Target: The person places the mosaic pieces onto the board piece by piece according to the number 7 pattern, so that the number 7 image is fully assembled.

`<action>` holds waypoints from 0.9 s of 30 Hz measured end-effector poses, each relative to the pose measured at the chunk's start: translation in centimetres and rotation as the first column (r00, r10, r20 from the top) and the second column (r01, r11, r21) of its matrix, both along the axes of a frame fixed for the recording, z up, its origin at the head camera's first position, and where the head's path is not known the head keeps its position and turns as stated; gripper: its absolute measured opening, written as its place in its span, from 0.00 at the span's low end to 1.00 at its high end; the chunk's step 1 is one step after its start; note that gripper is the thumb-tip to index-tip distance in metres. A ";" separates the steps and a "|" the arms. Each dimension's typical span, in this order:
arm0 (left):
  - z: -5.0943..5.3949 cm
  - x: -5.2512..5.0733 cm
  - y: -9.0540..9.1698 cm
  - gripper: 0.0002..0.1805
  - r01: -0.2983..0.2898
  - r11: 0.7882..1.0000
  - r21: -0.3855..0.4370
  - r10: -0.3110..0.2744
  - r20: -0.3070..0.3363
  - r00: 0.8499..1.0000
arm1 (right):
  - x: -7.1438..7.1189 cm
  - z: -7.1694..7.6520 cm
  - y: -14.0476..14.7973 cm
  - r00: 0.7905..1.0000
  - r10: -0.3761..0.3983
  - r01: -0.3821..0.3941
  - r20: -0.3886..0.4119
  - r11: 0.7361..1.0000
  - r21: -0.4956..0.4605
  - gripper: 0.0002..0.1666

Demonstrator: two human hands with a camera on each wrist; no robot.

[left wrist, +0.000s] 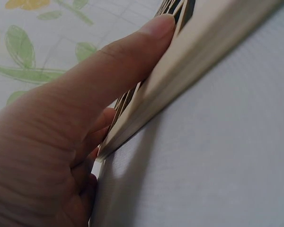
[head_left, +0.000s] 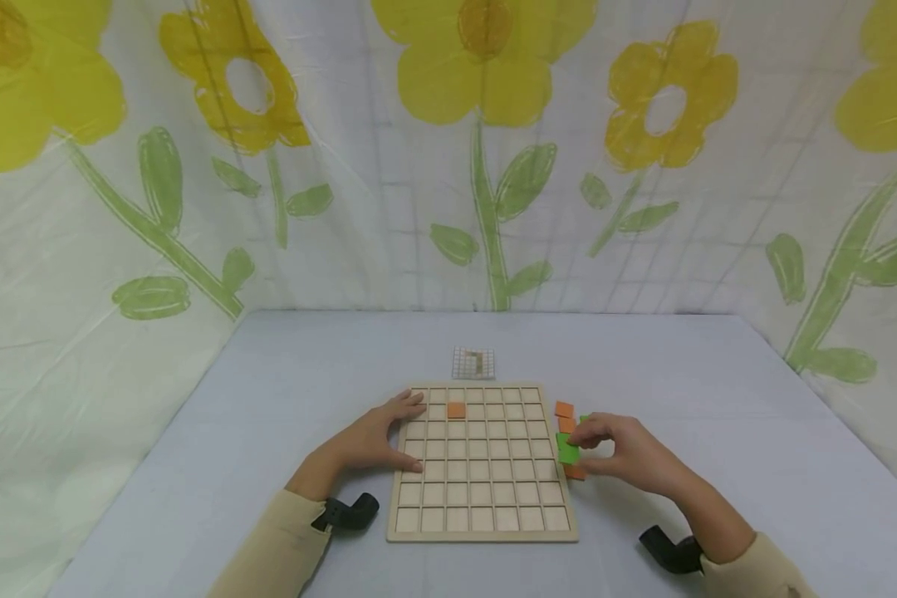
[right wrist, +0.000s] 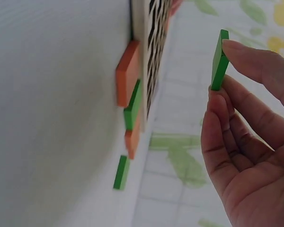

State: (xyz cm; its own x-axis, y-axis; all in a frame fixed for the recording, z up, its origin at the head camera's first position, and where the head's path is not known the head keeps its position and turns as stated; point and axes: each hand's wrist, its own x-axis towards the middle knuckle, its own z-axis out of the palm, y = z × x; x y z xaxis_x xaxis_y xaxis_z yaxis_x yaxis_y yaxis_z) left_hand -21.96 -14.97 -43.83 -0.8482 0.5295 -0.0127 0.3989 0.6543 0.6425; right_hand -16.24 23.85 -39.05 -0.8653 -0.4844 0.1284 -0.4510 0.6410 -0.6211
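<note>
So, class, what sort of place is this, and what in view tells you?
Probably a screened-off tabletop workspace, though the room beyond is hidden. A flower-patterned sheet hangs behind and beside the pale table; on top lies a gridded board holding one orange tile.

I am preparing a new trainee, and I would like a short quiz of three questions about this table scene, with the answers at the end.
1. What colour is the tile that the right hand pinches?

2. True or false: the left hand is at the left edge of the board.

3. Where is the small card?
A) On the board
B) Beyond the board's far edge
C) Under the right hand

Key: 1. Green. 2. True. 3. B.
</note>
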 end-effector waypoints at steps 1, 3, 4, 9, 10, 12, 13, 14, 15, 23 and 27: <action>0.0 0.0 0.0 0.52 0.000 1.000 -0.001 0.000 0.000 1.000 | -0.2 0.1 -0.3 1.000 0.006 -0.006 0.000 1.000 -0.005 0.13; 0.0 0.0 0.0 0.52 -0.001 1.000 -0.003 0.001 0.001 1.000 | -0.4 0.2 -0.8 1.000 0.015 -0.015 -0.002 1.000 -0.017 0.13; 0.0 0.0 0.0 0.52 -0.001 1.000 -0.002 0.001 0.001 1.000 | -0.6 0.3 -1.1 1.000 0.018 -0.018 -0.003 1.000 -0.020 0.14; 0.1 -0.1 0.0 0.53 -0.005 1.000 -0.009 0.005 0.015 1.000 | -1.2 0.9 -2.3 0.999 0.041 -0.042 -0.019 0.999 -0.031 0.15; 0.1 -0.1 0.0 0.53 -0.005 1.000 -0.008 0.005 0.018 1.000 | -1.4 1.0 -2.6 0.999 0.047 -0.048 -0.023 0.998 -0.032 0.14; 0.2 -0.1 0.0 0.53 -0.006 1.000 -0.004 0.006 0.027 1.000 | -1.7 1.1 -3.1 0.998 0.061 -0.062 -0.029 0.997 -0.038 0.14; 0.2 -0.1 0.0 0.53 -0.008 1.000 -0.005 0.008 0.032 0.999 | -1.9 1.2 -3.4 0.997 0.069 -0.070 -0.031 0.997 -0.042 0.14; 0.2 -0.1 0.1 0.53 -0.009 1.000 -0.008 0.009 0.034 0.999 | -2.0 1.2 -3.7 0.997 0.074 -0.076 -0.028 0.996 -0.049 0.14; 0.2 -0.1 0.1 0.53 -0.009 1.000 -0.010 0.009 0.034 0.999 | -2.2 1.2 -3.9 0.997 0.079 -0.080 -0.027 0.996 -0.050 0.14; 0.2 0.0 0.0 0.52 0.005 1.000 -0.003 -0.005 0.029 1.000 | -3.5 1.3 -5.5 0.996 0.085 -0.086 -0.022 0.994 -0.059 0.14; 0.1 -0.1 0.0 0.52 0.003 1.000 -0.007 -0.003 0.030 1.000 | -4.1 1.3 -6.2 0.996 0.088 -0.088 -0.012 0.994 -0.060 0.15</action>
